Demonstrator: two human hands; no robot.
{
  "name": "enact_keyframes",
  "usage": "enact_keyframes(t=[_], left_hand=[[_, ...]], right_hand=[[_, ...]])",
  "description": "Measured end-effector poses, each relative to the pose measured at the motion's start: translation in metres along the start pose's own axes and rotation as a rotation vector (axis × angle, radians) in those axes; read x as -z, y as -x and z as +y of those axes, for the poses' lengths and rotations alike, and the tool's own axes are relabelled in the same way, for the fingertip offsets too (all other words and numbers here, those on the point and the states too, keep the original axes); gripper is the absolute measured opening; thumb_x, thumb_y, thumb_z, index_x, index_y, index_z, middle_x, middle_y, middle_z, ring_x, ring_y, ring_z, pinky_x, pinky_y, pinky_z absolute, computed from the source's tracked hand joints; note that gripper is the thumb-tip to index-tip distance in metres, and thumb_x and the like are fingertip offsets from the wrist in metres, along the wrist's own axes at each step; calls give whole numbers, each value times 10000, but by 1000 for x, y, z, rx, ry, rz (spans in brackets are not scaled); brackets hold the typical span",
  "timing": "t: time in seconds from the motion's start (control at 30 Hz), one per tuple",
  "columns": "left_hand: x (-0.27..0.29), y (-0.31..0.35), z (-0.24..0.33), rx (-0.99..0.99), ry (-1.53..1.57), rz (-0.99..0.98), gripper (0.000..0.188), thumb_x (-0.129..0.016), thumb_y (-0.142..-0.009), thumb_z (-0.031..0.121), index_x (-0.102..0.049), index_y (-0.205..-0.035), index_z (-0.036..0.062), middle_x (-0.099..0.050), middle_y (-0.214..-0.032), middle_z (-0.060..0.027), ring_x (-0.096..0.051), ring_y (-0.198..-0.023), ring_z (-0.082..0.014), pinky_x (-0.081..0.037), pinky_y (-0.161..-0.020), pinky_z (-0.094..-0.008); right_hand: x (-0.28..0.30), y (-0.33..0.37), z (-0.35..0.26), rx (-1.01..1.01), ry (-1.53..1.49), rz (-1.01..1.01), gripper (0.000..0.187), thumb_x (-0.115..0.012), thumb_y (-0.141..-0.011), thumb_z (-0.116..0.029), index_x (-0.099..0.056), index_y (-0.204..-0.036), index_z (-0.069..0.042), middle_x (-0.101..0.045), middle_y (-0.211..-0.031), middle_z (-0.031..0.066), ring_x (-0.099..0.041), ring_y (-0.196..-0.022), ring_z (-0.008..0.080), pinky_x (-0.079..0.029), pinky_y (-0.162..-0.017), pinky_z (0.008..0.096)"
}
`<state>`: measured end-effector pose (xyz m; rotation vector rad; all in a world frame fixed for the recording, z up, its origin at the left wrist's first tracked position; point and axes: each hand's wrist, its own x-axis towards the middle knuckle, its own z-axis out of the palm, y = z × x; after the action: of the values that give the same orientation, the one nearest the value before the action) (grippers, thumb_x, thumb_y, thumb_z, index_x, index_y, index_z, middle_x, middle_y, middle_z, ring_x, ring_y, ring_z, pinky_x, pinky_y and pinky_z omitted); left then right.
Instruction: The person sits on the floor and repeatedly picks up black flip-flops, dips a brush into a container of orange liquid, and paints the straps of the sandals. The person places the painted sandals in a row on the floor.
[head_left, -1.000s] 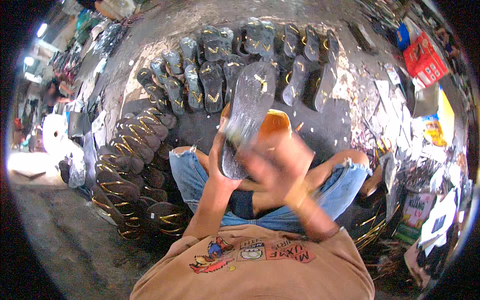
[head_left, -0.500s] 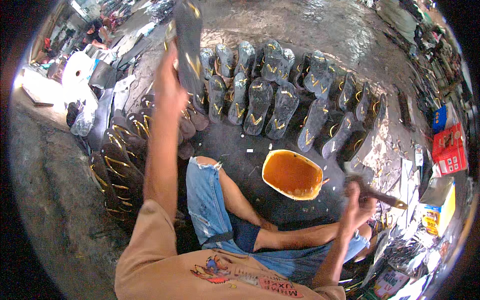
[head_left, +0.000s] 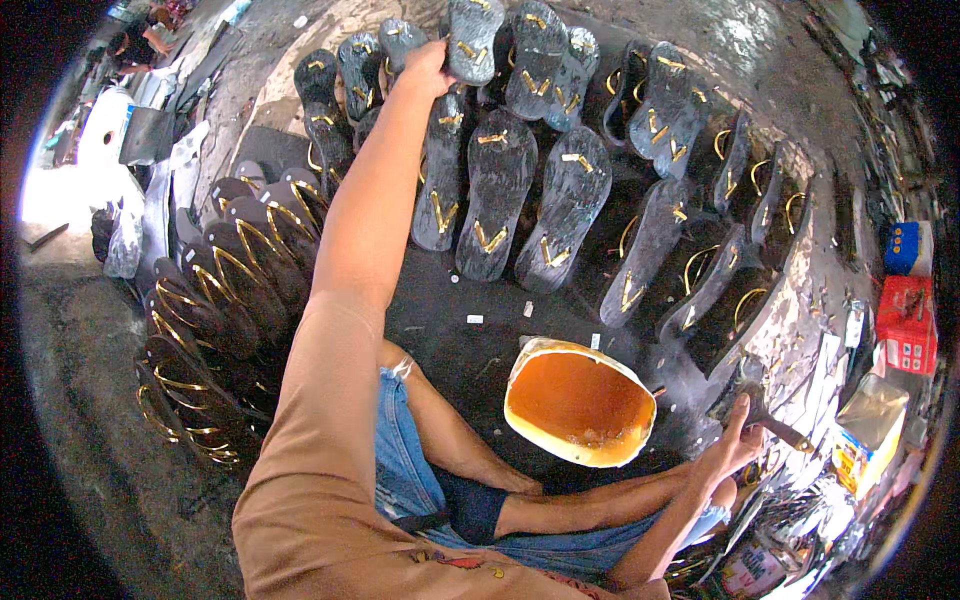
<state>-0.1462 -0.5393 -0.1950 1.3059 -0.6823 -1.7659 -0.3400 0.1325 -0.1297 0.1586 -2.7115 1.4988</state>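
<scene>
My left hand (head_left: pixel 430 72) is stretched out to the far row, its fingers closed on the edge of a dark flip-flop sole (head_left: pixel 474 42) with gold strap ends showing. Several more upturned flip-flop soles (head_left: pixel 500 185) lie in rows around it, many with a streaky grey sheen. Low on the right, my right hand (head_left: pixel 738 445) is wrapped round the dark handle of a brush (head_left: pixel 783 430). The head of the brush is blurred against the dark ground. Between my arms stands a cut-open plastic tub (head_left: pixel 528 432) with amber-brown liquid in it.
Strapped flip-flops (head_left: pixel 225 285) stand close together on the left. A red box (head_left: pixel 906 322), a blue box (head_left: pixel 903 248) and a yellow-and-white carton (head_left: pixel 868 445) stand at the far right among scraps. My bent legs (head_left: pixel 600 500) are in front. Another person (head_left: pixel 145 40) is at upper left.
My left hand has gone from holding a sole up in the air to the far row, with the sole low among the others. My right hand keeps the brush, slightly lower. The view has shifted.
</scene>
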Motion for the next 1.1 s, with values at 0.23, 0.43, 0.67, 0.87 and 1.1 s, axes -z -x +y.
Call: enact_keyframes(t=[0.23,0.43,0.67,0.87,1.1], left_hand=[[81,113,-4,-888,-1123,91,258,-690,-935,291,-767,-923,45,-743,-824,-39,-671,-697,-196,-513,-692,-299],[261,260,39,-782,-1527,704,171,-720,-837,212,-742,-937,75,-746,-998,-158,-714,-958,-349,-543,-878,-464],[357,295,35,-858,-1746,949,480,-765,-840,362,-584,-1214,120,-629,-1213,-158,-637,-1092,-398,-535,-900,-526],[382,325,58,-371,-1627,897,391,-757,-839,369,-674,-1106,95,-711,-1078,-194,-685,-1019,-430,-553,-896,-522],[420,319,74,-600,-1580,819,304,-765,-863,339,-777,-1016,77,-755,-878,-146,-734,-768,-317,-599,-683,-435]], right_hand=[[-11,21,-38,-194,17,50,535,-677,-975,-440,-701,-1189,50,-718,-1105,112,-625,-948,174,-509,-824,318],[24,32,-41,-57,38,175,571,-644,-987,-445,-669,-1220,76,-698,-1164,132,-637,-1051,182,-507,-887,310],[47,101,-138,418,32,-357,248,-738,-932,-122,-693,-1114,41,-746,-952,115,-691,-837,143,-567,-758,296],[6,121,-109,574,172,-564,238,-789,-878,-276,-725,-894,-47,-726,-835,151,-702,-704,319,-549,-640,421],[19,127,-113,437,-5,-456,207,-744,-923,-195,-730,-1003,-6,-743,-918,152,-704,-851,219,-553,-781,372]])
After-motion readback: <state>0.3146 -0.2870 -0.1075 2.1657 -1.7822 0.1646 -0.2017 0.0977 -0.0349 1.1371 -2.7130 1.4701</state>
